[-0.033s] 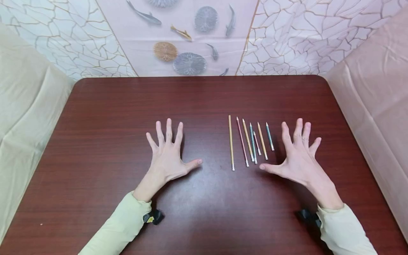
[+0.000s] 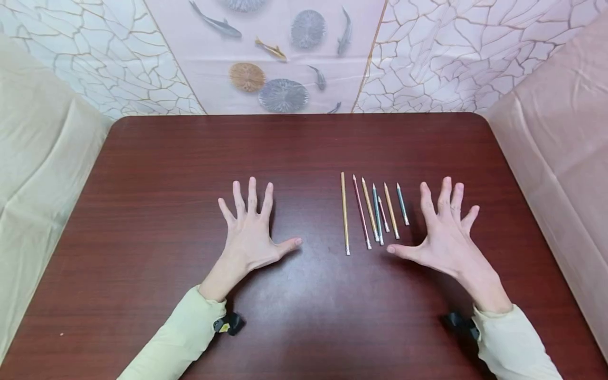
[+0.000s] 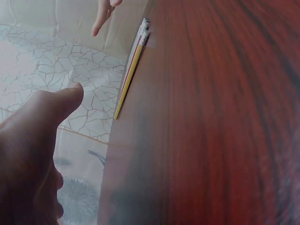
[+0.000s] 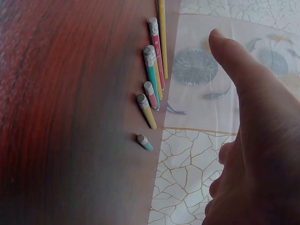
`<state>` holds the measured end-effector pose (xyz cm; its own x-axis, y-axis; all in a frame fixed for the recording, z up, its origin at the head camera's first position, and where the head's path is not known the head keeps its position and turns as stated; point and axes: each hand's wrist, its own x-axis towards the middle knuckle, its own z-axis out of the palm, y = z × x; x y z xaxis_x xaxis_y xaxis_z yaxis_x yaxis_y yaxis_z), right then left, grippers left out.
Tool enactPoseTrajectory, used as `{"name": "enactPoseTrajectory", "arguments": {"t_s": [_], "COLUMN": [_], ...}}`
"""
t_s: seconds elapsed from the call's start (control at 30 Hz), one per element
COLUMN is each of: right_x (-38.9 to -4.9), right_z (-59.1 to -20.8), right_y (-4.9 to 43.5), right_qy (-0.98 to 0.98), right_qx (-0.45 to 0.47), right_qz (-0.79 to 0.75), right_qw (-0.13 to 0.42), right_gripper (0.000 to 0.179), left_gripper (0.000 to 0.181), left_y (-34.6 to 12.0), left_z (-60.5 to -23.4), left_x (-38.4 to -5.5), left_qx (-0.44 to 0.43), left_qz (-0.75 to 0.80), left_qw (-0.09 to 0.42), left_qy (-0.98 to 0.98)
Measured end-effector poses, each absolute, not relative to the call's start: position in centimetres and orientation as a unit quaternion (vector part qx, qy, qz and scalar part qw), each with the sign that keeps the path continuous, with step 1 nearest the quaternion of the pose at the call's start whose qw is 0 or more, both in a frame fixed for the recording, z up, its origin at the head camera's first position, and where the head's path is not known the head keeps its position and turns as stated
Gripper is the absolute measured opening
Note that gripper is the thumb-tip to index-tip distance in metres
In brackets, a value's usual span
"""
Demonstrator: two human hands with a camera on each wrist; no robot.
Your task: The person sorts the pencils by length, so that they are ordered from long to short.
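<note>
Several pencils of differing lengths lie side by side on the table, eraser ends toward me. Leftmost is the long yellow pencil [image 2: 345,214], its far end blunt. To its right come a long red pencil [image 2: 362,212], a yellow pencil [image 2: 368,207], a teal pencil [image 2: 377,208], a short red pencil [image 2: 383,214], another yellow pencil [image 2: 391,211] and a short teal pencil [image 2: 402,205]. My left hand [image 2: 249,237] is spread, holding nothing, left of the row. Just right of the pencils, my right hand [image 2: 446,237] is also spread and holds nothing, its thumb near their eraser ends.
The dark reddish wooden table [image 2: 190,153] has rounded far corners. Behind it hangs a patterned cloth [image 2: 408,58] with fish and crackle lines. Pale cloth [image 2: 43,174] borders the left side, and more cloth [image 2: 551,132] the right. Small black devices [image 2: 233,323] sit at the wrists.
</note>
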<state>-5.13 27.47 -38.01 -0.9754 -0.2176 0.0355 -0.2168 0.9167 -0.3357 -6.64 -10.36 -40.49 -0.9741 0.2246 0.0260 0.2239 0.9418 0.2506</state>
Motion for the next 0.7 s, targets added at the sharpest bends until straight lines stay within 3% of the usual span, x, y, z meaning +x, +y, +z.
{"name": "enactPoseTrajectory", "arguments": {"t_s": [0.7], "right_x": [-5.0], "right_z": [-37.1], "right_y": [26.6], "right_qy": [0.979], "right_qx": [-0.106], "right_qz": [-0.175], "right_qw": [-0.015], "right_gripper": [0.135], "left_gripper": [0.126], "left_y": [-9.2], "left_z": [-39.8], "left_x": [-6.4], "left_qx": [0.119], "left_qz": [0.15], "left_qw": [0.02], "left_qy": [0.981]}}
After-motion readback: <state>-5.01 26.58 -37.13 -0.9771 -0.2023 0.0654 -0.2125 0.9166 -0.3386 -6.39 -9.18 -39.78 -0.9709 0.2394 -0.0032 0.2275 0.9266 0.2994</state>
